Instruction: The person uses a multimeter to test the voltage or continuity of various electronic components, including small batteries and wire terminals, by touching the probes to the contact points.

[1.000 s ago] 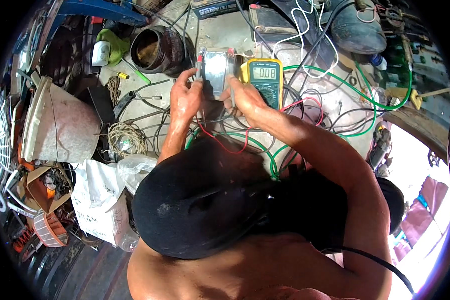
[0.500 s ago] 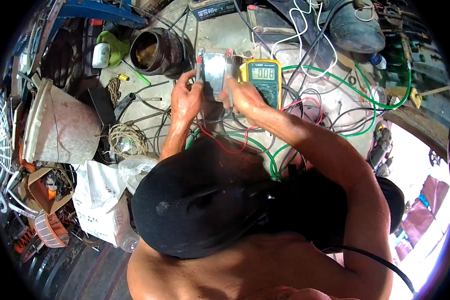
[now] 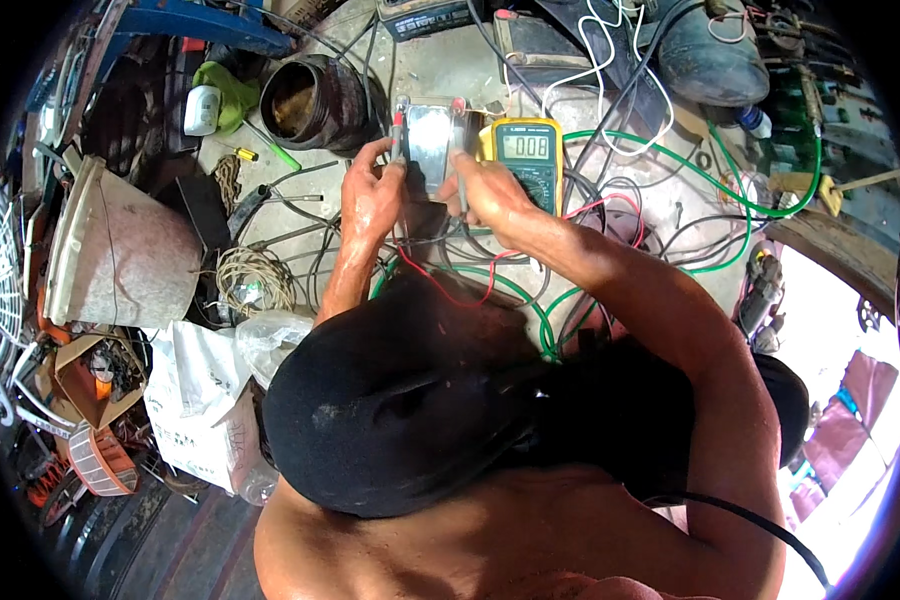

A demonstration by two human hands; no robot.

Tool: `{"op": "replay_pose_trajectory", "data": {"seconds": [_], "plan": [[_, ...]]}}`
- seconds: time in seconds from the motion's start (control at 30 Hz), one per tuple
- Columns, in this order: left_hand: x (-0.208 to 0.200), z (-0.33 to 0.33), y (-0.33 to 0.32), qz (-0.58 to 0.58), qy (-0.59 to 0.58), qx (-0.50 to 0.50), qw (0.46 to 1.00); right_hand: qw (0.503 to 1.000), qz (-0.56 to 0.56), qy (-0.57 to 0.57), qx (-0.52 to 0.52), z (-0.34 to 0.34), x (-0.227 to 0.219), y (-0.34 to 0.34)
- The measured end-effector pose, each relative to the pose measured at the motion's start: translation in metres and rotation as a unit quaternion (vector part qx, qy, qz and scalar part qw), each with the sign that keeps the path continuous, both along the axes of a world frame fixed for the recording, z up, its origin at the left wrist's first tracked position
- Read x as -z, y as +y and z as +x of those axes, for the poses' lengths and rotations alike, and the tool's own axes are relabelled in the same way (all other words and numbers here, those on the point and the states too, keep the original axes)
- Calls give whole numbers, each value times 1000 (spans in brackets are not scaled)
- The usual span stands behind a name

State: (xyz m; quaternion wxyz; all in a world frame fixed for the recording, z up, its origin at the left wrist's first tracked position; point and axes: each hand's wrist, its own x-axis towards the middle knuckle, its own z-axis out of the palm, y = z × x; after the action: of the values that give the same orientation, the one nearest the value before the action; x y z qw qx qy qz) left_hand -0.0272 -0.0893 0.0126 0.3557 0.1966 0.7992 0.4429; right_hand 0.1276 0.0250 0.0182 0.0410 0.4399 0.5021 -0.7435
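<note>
A box-shaped battery (image 3: 430, 140) with a shiny, light-reflecting top stands on the floor in front of me, a terminal at each of its far corners. My left hand (image 3: 372, 195) is closed round a red test probe (image 3: 398, 128), which points at the far left terminal. On the other side my right hand (image 3: 492, 198) pinches a second, dark probe (image 3: 460, 180) along the battery's right edge; whether its tip touches the right terminal is hard to see. Just right of the battery lies a yellow multimeter (image 3: 530, 150), its display showing a reading. A red lead (image 3: 460, 298) loops below my hands.
Black cables and a green hose (image 3: 670, 170) tangle across the floor to the right. A dark pot (image 3: 320, 105) lies behind my left hand. At left are a dirty white bucket (image 3: 120, 250), coiled rope (image 3: 255, 280) and a white sack (image 3: 195, 400). A yellow-handled screwdriver (image 3: 245, 154) lies near the pot.
</note>
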Motion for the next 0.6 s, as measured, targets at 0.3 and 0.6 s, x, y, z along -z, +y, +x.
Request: {"op": "replay_pose_trajectory", "data": {"seconds": [0.3, 0.6], "plan": [[-3, 3, 2, 3, -12, -1, 1000, 999, 20, 4, -28, 3, 0, 3], [4, 1, -3, 29, -42, 7, 999, 987, 75, 36, -135, 43, -15, 52]]}}
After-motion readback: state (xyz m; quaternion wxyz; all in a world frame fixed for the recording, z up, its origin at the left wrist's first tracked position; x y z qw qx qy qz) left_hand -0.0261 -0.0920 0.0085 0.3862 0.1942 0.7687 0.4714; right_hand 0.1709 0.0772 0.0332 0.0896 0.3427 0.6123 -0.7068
